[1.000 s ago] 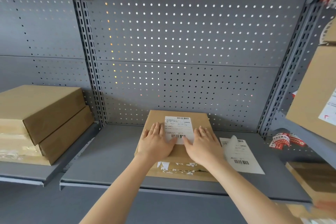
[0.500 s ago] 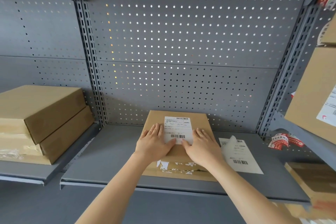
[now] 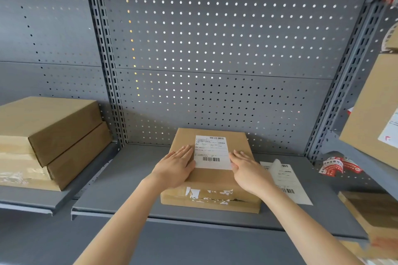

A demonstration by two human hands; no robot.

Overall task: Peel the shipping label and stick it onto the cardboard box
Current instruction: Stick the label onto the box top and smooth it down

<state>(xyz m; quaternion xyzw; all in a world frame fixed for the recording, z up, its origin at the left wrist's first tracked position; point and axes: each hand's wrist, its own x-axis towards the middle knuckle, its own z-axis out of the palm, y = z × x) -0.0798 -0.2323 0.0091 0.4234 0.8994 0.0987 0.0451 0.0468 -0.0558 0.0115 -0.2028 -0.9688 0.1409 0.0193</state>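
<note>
The cardboard box (image 3: 212,175) sat flat on the grey shelf (image 3: 120,187), the shipping label (image 3: 212,153) stuck on its top face. Left hand (image 3: 175,166) and right hand (image 3: 249,171) lay flat and released on the box, flanking the label, grasping nothing.

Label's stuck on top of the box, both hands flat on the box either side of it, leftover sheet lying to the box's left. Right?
Not quite. The head view shows the leftover sheet on the shelf to the right of the box. The rest holds: label on top, left hand and right hand flat beside it.
</note>
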